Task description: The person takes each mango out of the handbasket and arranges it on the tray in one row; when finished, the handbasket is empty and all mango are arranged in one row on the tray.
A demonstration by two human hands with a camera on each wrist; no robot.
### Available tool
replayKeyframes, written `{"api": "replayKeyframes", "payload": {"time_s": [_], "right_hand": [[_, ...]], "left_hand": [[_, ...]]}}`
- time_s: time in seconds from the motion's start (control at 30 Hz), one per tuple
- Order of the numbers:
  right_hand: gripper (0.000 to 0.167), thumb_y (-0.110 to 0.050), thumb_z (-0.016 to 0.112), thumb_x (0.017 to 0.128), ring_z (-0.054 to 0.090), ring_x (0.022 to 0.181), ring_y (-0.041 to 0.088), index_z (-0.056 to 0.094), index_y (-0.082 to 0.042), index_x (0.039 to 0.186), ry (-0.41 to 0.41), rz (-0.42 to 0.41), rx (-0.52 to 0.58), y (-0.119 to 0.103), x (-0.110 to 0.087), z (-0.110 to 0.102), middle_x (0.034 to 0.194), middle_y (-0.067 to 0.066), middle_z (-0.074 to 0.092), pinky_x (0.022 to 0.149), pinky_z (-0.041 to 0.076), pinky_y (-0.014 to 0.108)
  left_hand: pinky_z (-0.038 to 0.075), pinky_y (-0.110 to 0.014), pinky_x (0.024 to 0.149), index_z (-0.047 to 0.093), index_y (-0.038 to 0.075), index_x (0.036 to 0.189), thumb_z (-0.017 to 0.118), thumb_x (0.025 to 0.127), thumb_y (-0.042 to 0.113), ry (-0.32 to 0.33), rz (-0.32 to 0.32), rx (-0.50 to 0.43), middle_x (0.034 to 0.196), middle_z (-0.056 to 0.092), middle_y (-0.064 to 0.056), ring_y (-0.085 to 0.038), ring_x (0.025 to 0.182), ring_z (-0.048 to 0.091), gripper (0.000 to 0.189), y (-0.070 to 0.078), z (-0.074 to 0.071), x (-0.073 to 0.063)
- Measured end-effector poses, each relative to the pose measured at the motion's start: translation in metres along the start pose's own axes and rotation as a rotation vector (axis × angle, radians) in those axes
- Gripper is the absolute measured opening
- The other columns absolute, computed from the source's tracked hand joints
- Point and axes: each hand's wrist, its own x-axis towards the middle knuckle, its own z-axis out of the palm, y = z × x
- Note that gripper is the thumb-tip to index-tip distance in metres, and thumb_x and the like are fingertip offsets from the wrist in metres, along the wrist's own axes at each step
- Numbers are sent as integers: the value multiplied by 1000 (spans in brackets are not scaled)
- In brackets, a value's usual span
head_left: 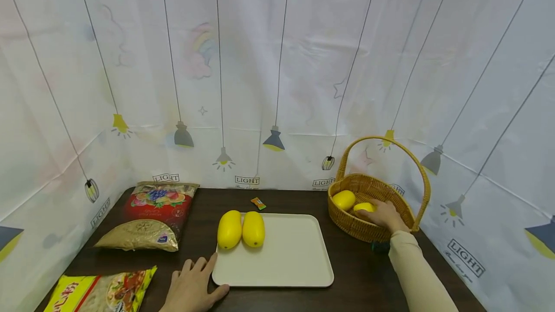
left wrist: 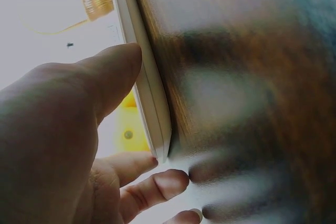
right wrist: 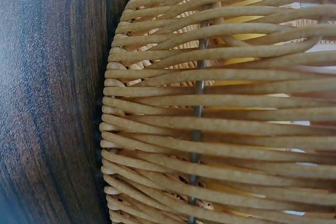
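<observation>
My right hand (head_left: 383, 215) reaches inside a wicker basket (head_left: 357, 229), its thumb and fingers around a yellow oval fruit (head_left: 364, 207). Another yellow fruit (head_left: 344, 200) lies beside it. In the right wrist view the basket's woven wall (right wrist: 252, 124) hides that hand. My left hand (head_left: 192, 283) spreads at the near left corner of a white tray (head_left: 290, 254), thumb and index finger at its rim. The left wrist view shows the thumb (left wrist: 118, 69) against the tray's edge (left wrist: 149, 93). Two larger yellow oval fruits (head_left: 229, 230) (head_left: 253, 229) lie side by side on the tray's left part.
A red and gold bag (head_left: 158, 211) lies at the back left, with a yellow food packet (head_left: 104, 292) in front. A small orange-green wrapped sweet (head_left: 258, 203) sits behind the tray. The basket's tall handle (head_left: 383, 139) arches above it. Printed white curtains surround the dark table.
</observation>
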Motion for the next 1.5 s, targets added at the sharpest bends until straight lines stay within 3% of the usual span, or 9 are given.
{"api": "replayKeyframes", "payload": {"time_s": [0.3, 0.57, 0.73, 1.23, 1.5], "right_hand": [[80, -54, 57, 97, 40, 126, 61, 46, 11, 143, 76, -24, 4, 0, -5, -2, 137, 38, 53, 102, 38, 69], [84, -57, 56, 97, 33, 133, 61, 40, 8, 148, 115, -48, 49, -6, -13, -14, 145, 40, 43, 105, 33, 72], [81, -55, 59, 96, 37, 130, 59, 43, 5, 148, 183, -94, 57, -16, -15, -22, 143, 42, 41, 103, 36, 72], [72, -52, 67, 92, 53, 119, 49, 51, -7, 145, 264, -244, 120, -77, -38, -29, 140, 32, 43, 88, 51, 58], [67, -51, 72, 89, 56, 113, 38, 56, -12, 141, 278, -328, 148, -110, -54, -20, 133, 22, 48, 89, 53, 52]], "left_hand": [[41, -60, 80, 51, 18, 148, 67, 76, 76, 19, 6, 7, 116, 60, -6, -31, 98, 49, 94, 1, 1, -1], [41, -58, 78, 52, 18, 148, 67, 77, 76, 35, 19, 6, 116, 60, -6, -31, 95, 48, 93, 1, 1, -2], [41, -59, 80, 52, 17, 147, 66, 77, 77, 33, 12, 6, 118, 61, -7, -32, 98, 50, 94, 0, 2, -1], [42, -59, 78, 52, 16, 147, 66, 78, 75, 36, 30, 17, 116, 61, -8, -32, 94, 49, 93, 0, -1, -2], [42, -61, 79, 52, 16, 148, 66, 78, 75, 40, 40, 18, 117, 61, -8, -32, 96, 49, 92, 0, -1, -3]]}}
